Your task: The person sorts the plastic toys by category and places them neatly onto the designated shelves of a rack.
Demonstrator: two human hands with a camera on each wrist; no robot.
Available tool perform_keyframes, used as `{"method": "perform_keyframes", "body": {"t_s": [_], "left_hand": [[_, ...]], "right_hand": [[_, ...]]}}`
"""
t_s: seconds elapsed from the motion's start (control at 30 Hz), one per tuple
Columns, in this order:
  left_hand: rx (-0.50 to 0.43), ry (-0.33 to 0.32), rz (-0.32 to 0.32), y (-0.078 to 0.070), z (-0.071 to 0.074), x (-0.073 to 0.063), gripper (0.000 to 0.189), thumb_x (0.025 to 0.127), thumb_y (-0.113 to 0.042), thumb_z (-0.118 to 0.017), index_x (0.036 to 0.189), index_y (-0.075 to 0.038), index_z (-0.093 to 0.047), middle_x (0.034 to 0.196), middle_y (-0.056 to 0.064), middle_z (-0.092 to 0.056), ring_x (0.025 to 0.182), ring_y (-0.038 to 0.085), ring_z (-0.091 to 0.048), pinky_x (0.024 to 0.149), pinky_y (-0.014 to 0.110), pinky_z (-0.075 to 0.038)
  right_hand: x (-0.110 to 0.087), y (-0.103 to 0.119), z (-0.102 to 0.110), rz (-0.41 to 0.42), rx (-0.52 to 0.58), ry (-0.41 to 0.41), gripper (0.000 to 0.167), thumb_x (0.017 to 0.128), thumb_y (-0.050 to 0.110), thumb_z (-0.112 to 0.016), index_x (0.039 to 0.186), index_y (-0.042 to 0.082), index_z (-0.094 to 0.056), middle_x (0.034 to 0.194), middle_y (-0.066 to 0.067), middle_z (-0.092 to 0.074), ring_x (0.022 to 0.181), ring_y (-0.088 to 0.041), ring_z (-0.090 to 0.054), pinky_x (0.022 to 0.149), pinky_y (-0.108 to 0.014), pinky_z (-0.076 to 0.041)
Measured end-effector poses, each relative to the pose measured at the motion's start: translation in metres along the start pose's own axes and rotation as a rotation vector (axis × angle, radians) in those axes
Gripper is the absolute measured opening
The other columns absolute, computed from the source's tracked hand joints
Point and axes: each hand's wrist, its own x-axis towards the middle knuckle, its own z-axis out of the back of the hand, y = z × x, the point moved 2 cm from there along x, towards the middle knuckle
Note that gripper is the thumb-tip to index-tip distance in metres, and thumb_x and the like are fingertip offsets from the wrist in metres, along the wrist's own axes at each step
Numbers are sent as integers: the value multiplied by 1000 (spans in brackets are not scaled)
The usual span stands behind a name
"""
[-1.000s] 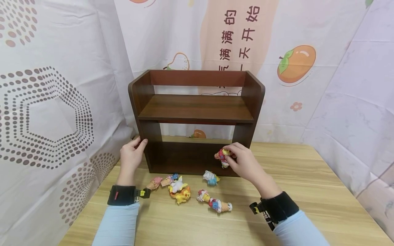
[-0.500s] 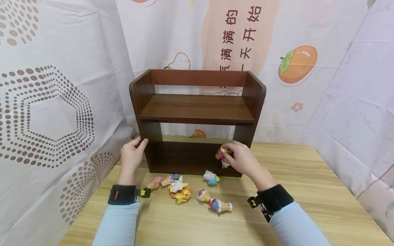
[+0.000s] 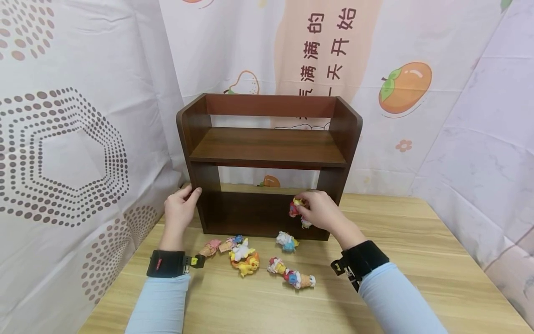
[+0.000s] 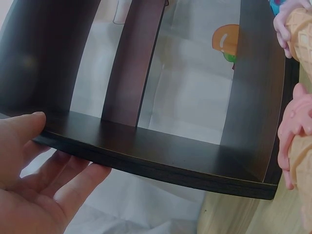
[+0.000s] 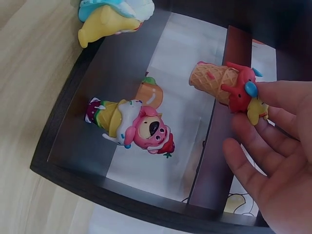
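My left hand (image 3: 179, 208) grips the left side panel of a dark brown two-tier shelf (image 3: 267, 144); in the left wrist view the thumb lies on one face and the fingers on the other. Inside the lower tier, my right hand (image 3: 325, 211) pinches a red-topped ice cream cone figurine (image 5: 239, 87) by its top, between thumb and fingers. Its waffle cone points away from the palm. A pink-headed figurine on a yellow cone (image 5: 131, 124) stands upright on the lower board beside it, partly behind the hand in the head view.
In front of the shelf lie several figurines: a pink cone (image 3: 210, 247), a purple-and-blue cone (image 3: 230, 243), a white-and-yellow one (image 3: 241, 251), an orange one (image 3: 246, 266), a white-and-blue one (image 3: 286, 241) and two end-to-end cones (image 3: 298, 279). Patterned curtains (image 3: 83, 153) hang around the table.
My right hand has moved a little left inside the lower tier, carrying the red cone figurine away from the standing one. The left hand keeps its hold on the side panel.
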Motion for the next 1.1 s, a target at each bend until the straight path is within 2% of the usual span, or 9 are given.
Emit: {"method": "perform_keyframes", "body": {"t_s": [0.1, 0.37, 0.73, 1.1], "left_hand": [[2, 3, 0, -1, 0, 0, 42, 98, -31, -70, 128, -2, -68, 118, 21, -70, 106, 36, -68, 90, 49, -53], [-3, 1, -5, 0, 0, 1, 41, 98, -30, -70, 127, -2, -69, 117, 21, -71, 106, 36, -68, 88, 49, -54], [-4, -3, -10, 0, 1, 1, 40, 97, -30, -71, 127, -3, -70, 117, 20, -70, 108, 36, -68, 90, 49, -53], [-2, 18, 13, 0, 1, 1, 44, 99, -36, -68, 130, -5, -68, 120, 19, -70, 104, 34, -69, 87, 47, -54]], "right_hand": [[4, -1, -2, -24, -6, 32, 25, 94, 18, -71, 116, 5, -74, 100, -6, -73, 84, -16, -66, 75, -38, -57], [11, 0, -9, -47, -1, 84, 25, 95, 17, -70, 116, 5, -74, 100, -6, -72, 83, -16, -64, 77, -39, -56], [20, -2, -24, -85, -5, 170, 24, 96, 16, -70, 116, 4, -73, 97, -5, -70, 73, -15, -58, 72, -35, -54], [25, -4, -35, -70, -69, 211, 23, 97, 15, -68, 117, 5, -73, 99, -5, -71, 69, -13, -57, 72, -36, -54]]}}
